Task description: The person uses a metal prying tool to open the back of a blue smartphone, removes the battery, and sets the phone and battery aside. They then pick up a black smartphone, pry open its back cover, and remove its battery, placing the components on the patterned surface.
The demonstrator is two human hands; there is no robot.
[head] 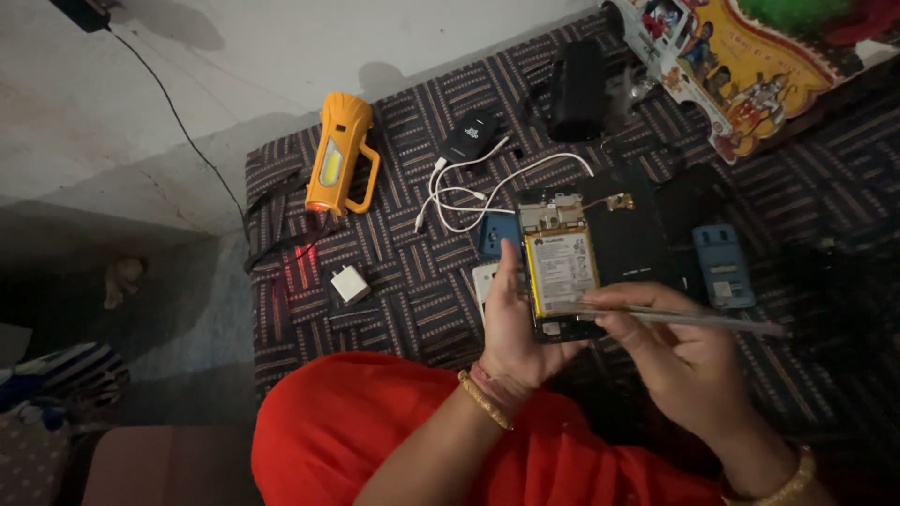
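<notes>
Left hand (pixel 511 328) cradles an opened phone (pixel 560 267) from below and from its left edge, thumb up along the side and fingers closed around the body, so the exposed inside faces up toward the camera and stays steady. Right hand (pixel 670 351) is pinched shut on a thin metal tool (pixel 694 319), probably tweezers or a pry bar, held almost flat with its tip resting at the lower end of the phone, just under the battery; that low angle looks suited to working along an edge rather than stabbing down. The phone sits above the red-clad lap (pixel 394 431), in front of a patterned mat (pixel 394 272). Its back is off: a pale, labelled battery (pixel 561 272) fills the middle, a circuit board with metal shields runs across the top, and a small gold-coloured part sticks out at the upper right. Spread on the mat within reach are a blue part (pixel 724 265), a dark back cover (pixel 626 234), a white cable (pixel 469 192), a white charger plug (pixel 350 283), an orange torch (pixel 339 155) with a red glow at its end, and a black box (pixel 576 89). Bangles circle both wrists.
</notes>
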